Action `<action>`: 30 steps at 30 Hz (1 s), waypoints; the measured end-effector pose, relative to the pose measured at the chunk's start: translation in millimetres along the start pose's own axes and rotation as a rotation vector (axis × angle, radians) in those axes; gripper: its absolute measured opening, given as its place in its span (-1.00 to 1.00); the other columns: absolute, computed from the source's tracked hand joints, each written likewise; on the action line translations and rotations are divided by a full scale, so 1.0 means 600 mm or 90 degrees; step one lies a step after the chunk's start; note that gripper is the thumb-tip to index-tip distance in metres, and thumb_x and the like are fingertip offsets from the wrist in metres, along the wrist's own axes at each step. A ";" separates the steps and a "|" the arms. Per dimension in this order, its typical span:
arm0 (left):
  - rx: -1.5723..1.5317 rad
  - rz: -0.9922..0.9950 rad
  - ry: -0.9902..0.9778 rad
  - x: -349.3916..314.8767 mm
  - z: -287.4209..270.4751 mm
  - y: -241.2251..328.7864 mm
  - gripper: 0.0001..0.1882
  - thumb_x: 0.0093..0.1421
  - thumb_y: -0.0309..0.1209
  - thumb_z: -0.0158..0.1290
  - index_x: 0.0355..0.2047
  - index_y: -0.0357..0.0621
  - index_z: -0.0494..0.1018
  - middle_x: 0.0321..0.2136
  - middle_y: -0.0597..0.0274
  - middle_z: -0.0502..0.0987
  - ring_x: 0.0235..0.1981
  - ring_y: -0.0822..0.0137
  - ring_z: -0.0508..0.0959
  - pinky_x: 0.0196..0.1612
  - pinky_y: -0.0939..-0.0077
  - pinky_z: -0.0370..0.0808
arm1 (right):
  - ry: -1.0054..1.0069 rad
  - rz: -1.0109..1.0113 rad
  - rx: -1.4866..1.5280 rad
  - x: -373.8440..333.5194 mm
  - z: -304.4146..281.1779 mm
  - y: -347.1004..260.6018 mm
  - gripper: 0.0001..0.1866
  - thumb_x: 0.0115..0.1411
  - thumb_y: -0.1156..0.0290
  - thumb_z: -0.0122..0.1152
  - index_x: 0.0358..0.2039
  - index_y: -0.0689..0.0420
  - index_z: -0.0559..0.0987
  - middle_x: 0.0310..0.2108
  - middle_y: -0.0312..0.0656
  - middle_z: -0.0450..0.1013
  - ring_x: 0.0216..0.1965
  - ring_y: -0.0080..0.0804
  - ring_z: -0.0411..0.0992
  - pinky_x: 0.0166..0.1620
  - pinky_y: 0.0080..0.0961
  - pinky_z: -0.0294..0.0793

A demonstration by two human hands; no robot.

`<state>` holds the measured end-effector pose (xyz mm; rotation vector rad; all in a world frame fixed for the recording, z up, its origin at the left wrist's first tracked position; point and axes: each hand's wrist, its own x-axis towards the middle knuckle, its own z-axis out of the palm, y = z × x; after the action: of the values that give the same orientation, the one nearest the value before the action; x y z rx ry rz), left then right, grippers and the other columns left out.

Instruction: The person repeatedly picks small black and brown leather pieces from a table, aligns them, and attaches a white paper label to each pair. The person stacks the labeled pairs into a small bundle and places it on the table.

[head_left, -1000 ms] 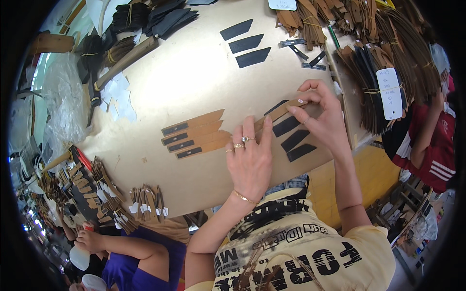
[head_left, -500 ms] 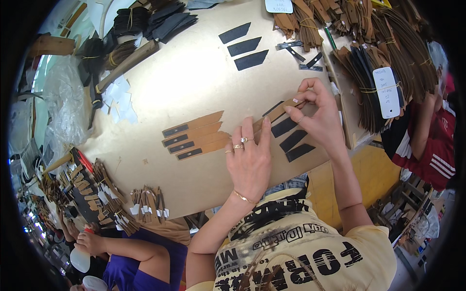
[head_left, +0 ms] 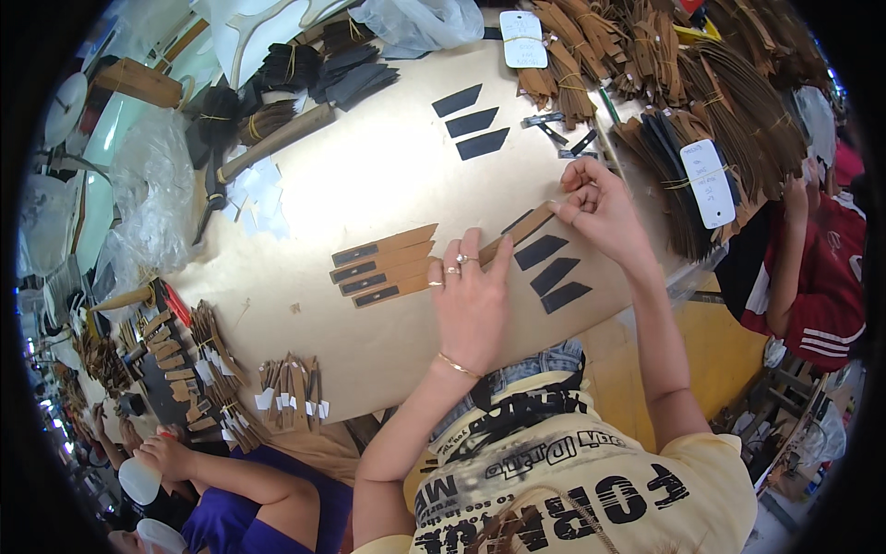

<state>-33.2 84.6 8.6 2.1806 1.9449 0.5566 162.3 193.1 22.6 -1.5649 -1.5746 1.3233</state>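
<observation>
Brown strip (head_left: 532, 224) takes centre stage on the bench (head_left: 295, 342)!

And here's the left hand (head_left: 472, 305), palm down with fingers loosely spread, forefinger pressing on the strip's lower stretch; the right hand (head_left: 598, 217) is up at the far end, thumb and forefinger nearly together at the tip, though whether they truly pinch it I can't tell; the strip slants between them, three dark pieces (head_left: 554, 271) just beside it on the near side; off to the left, four brown strips with dark patches (head_left: 392, 268) lie side by side!
</observation>
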 end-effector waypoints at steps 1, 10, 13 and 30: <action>-0.004 0.014 0.009 0.001 0.000 -0.007 -0.49 0.07 -0.51 0.14 0.08 0.09 0.52 0.05 0.11 0.42 0.07 0.09 0.42 0.12 0.15 0.28 | 0.020 -0.005 -0.019 -0.003 -0.001 0.001 -0.76 0.07 0.62 0.31 -0.23 0.23 0.50 -0.26 -0.27 0.36 -0.43 -0.70 0.36 -0.36 -0.72 0.37; -0.075 0.046 0.049 0.012 0.005 -0.039 -0.66 0.14 -0.49 0.12 -0.03 -0.14 0.53 -0.07 0.13 0.49 -0.03 0.16 0.49 0.09 0.18 0.31 | 0.173 -0.440 -0.407 -0.091 0.073 -0.009 -0.74 0.12 0.55 0.26 -0.13 0.18 0.59 -0.13 -0.10 0.48 -0.12 -0.16 0.46 -0.04 -0.29 0.46; -0.053 0.094 0.004 0.026 0.005 -0.052 -0.68 0.11 -0.48 0.06 -0.08 -0.21 0.51 -0.05 0.12 0.48 -0.01 0.17 0.48 0.13 0.18 0.31 | 0.103 -0.428 -0.413 -0.096 0.101 -0.020 -0.67 0.11 0.55 0.26 -0.06 0.20 0.57 -0.13 -0.11 0.49 -0.11 -0.16 0.45 -0.04 -0.26 0.47; -0.226 -0.013 0.132 0.059 0.010 -0.006 -0.87 0.14 -0.34 0.23 -0.32 -0.06 0.64 -0.24 0.28 0.50 -0.17 0.26 0.49 0.03 0.22 0.22 | 0.066 -0.011 -0.011 -0.035 0.069 -0.022 -0.86 0.23 0.55 0.26 -0.21 0.32 0.60 -0.40 -0.32 0.54 -0.43 -0.76 0.46 -0.40 -0.77 0.45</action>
<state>-31.3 120.7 7.8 1.9437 1.7881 1.0706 123.4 164.7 24.3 -1.6001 -1.5357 1.2031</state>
